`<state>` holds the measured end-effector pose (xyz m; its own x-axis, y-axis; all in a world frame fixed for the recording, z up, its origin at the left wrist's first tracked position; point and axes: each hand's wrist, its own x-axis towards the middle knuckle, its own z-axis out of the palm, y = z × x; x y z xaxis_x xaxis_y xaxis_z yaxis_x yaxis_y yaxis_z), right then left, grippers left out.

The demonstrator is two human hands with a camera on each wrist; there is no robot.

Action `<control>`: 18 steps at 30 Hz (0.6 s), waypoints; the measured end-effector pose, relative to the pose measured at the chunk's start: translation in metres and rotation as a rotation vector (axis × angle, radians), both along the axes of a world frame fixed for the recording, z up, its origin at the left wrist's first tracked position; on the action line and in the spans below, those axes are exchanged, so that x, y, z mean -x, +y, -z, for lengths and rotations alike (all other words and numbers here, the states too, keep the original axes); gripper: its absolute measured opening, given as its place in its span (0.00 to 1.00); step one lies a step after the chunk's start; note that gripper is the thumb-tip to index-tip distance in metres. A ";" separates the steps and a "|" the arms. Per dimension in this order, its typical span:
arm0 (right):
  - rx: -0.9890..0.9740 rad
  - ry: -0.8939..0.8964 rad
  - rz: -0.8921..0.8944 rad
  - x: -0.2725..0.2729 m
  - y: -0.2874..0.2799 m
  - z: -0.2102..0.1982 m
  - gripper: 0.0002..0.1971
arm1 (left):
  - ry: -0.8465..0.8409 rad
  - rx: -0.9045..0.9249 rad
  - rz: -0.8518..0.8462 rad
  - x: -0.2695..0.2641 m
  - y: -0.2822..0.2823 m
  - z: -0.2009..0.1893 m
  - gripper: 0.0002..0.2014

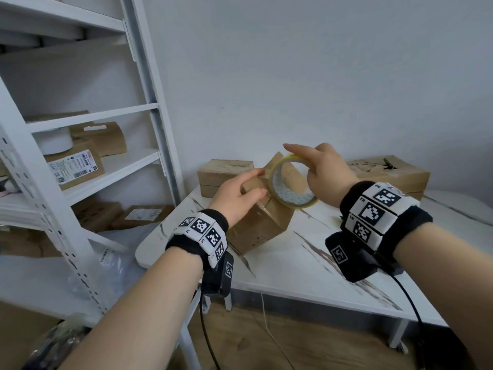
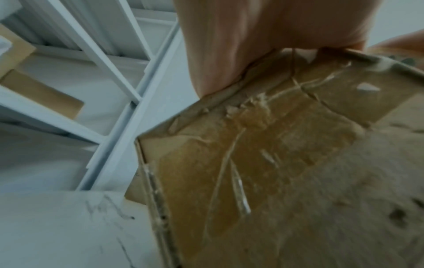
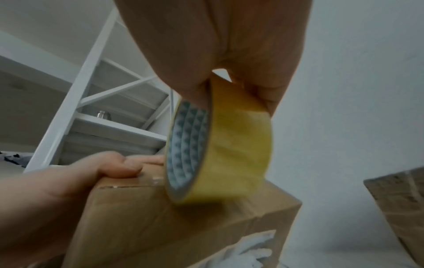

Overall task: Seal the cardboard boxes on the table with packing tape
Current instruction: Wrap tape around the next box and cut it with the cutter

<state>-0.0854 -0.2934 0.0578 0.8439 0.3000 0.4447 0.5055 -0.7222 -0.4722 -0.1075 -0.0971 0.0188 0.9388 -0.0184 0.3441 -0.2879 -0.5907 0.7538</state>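
The left hand (image 1: 238, 195) is resting on the top of the box (image 1: 262, 221), with the fingers curled over its upper edge and the thumb against the near face. I think it is holding the box like this to keep it steady and to press down the start of the tape strip (the loose end itself is hidden under the fingers, so I cannot tell if it is already stuck). The box is standing near the left edge of the table (image 1: 306, 265), turned with one corner toward the person.

The right hand (image 1: 324, 170) is gripping the tape roll (image 1: 292, 182) from above. In the right wrist view the thumb is on one side of the ring and the other fingers on the opposite side, so the grip is narrow and closed around the roll's band. The roll is being held upright, its lower edge just over the top of the box, and this probably lets the tape unroll along the seam when the hand is pulling away. The right wrist is raised and bent, with the index finger stretched out over the roll.

Two more boxes are waiting along the far edge of the table, one behind the left hand (image 1: 225, 176) and one at the right (image 1: 389, 173). A shelf (image 1: 88, 121) with parcels is standing beside the table on the left.
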 end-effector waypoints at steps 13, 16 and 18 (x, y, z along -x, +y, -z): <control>0.217 -0.019 0.006 0.017 -0.008 -0.008 0.25 | 0.015 0.207 -0.037 0.000 0.018 0.003 0.17; 0.281 0.004 0.003 0.021 -0.006 0.002 0.25 | 0.035 0.277 -0.074 0.000 0.030 0.007 0.17; 0.309 0.019 -0.016 0.022 0.005 0.014 0.25 | 0.081 0.305 -0.088 0.001 0.038 0.011 0.16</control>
